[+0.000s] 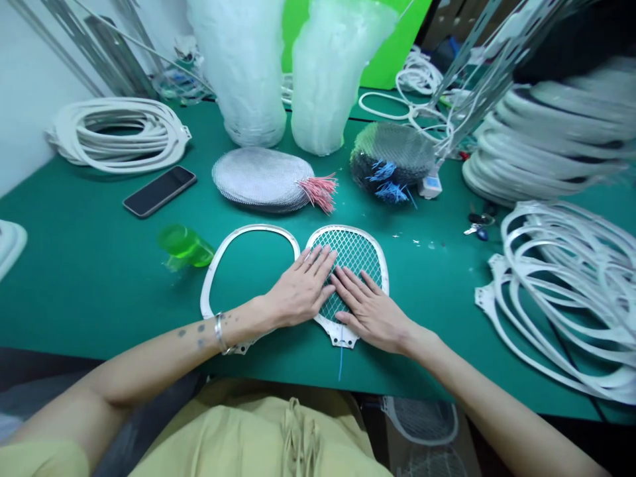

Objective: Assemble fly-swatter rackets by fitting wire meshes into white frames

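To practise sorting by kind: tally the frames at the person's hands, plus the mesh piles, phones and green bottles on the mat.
Frames: 2
Mesh piles: 2
Phone: 1
Green bottle: 1
Total: 6

No text, label, brand or number is legible on anything here.

Bare forearms, silver bangle point(219, 333) behind left grip point(298, 291), small dark marks point(201, 327) nearby, yellow garment point(248, 437)
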`<state>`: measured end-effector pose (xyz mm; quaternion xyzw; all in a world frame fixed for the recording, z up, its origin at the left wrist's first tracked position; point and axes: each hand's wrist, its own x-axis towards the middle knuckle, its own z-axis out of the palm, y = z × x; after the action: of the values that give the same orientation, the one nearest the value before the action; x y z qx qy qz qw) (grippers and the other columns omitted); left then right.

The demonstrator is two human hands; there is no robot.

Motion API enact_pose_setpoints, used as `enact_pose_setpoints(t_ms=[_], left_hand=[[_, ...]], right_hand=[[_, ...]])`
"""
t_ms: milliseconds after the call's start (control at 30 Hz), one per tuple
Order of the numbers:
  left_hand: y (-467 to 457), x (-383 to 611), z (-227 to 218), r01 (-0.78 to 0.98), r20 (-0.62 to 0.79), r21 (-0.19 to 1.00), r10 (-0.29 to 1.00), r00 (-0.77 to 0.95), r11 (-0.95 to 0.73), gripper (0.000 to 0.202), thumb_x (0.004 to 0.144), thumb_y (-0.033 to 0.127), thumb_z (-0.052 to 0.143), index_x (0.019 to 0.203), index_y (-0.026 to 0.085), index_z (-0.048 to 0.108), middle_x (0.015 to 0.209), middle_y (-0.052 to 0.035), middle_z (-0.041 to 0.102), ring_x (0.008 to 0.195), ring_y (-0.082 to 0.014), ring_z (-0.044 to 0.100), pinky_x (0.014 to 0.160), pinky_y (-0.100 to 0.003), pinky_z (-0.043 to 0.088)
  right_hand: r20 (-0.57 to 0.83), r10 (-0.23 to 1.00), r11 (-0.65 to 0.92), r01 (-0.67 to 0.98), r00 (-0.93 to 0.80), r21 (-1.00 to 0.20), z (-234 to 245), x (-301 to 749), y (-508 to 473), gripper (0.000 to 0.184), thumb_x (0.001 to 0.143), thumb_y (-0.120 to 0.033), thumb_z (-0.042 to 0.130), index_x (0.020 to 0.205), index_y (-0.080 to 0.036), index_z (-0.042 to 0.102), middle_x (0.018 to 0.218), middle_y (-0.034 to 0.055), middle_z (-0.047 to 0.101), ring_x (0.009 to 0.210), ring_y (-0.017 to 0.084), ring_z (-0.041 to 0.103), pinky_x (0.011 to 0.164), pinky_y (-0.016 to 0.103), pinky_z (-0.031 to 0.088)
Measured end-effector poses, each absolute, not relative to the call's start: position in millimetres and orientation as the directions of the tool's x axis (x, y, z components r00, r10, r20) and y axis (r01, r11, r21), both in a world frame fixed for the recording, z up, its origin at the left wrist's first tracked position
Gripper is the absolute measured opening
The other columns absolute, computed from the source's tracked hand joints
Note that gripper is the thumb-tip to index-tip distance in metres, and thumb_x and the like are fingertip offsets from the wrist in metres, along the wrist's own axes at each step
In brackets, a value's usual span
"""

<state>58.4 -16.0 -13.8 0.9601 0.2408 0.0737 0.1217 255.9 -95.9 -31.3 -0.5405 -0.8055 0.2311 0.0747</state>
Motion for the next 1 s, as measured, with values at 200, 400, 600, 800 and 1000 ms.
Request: enact_pose_setpoints(t_ms=[200,400,600,800,1000], left_hand=[[-71.6,29.5,-5.7,-0.097,0.270,0.355,0.003,0.963,-0.930,0.030,0.094,0.018,0.044,0.117,0.015,0.063,0.137,-0.0122,0.055,0.136,-0.0235,0.041,0.121,-0.045,0.018],[-84.2,28.5,-23.5,-0.134,0.303,0.413,-0.003,0.953,-0.901,0.034,0.097,0.008,0.033,0.106,0.012,0.065,0.114,-0.0153,0.068,0.118,-0.0217,0.059,0.110,-0.038,0.042],[-94.4,33.6,-23.9,-0.040,0.339,0.367,0.093,0.936,-0.929,0.030,0.096,0.008,0.033,0.100,0.012,0.063,0.103,-0.0143,0.070,0.105,-0.0206,0.064,0.098,-0.037,0.052],[-100.1,35.0,-24.5,0.067,0.407,0.337,0.210,0.889,-0.939,0.027,0.096,0.007,0.033,0.097,0.012,0.059,0.093,-0.0109,0.069,0.092,-0.0172,0.066,0.095,-0.036,0.053],[-112.7,43.4,-29.5,0.137,0.396,0.354,0.281,0.874,-0.925,0.023,0.093,0.006,0.037,0.088,0.014,0.058,0.081,-0.0073,0.065,0.082,-0.0161,0.065,0.087,-0.032,0.054]], right_hand=[[-0.212,0.883,0.296,0.846,-0.419,-0.443,-25.4,260.1,-97.9,0.063,0.098,-0.047,0.033,0.152,-0.026,0.010,0.158,-0.0008,0.004,0.146,0.019,0.003,0.118,0.042,-0.003],[-0.272,0.820,0.320,0.797,-0.504,-0.512,-17.8,268.2,-90.5,0.083,0.091,-0.060,0.043,0.152,-0.022,0.002,0.158,0.0035,-0.005,0.146,0.026,-0.001,0.116,0.045,-0.007],[-0.307,0.806,0.339,0.821,-0.505,-0.460,-15.2,268.8,-88.7,0.090,0.088,-0.070,0.037,0.152,-0.022,-0.003,0.158,0.0054,-0.008,0.146,0.027,-0.005,0.116,0.048,-0.006],[-0.354,0.791,0.354,0.845,-0.498,-0.400,-12.5,267.3,-88.3,0.092,0.087,-0.074,0.029,0.152,-0.022,-0.008,0.159,0.0074,-0.010,0.145,0.027,-0.008,0.117,0.050,-0.002],[-0.336,0.801,0.372,0.852,-0.495,-0.367,-18.0,266.2,-88.6,0.093,0.086,-0.074,0.029,0.152,-0.022,-0.010,0.159,0.0085,-0.009,0.145,0.027,-0.007,0.117,0.052,0.000]])
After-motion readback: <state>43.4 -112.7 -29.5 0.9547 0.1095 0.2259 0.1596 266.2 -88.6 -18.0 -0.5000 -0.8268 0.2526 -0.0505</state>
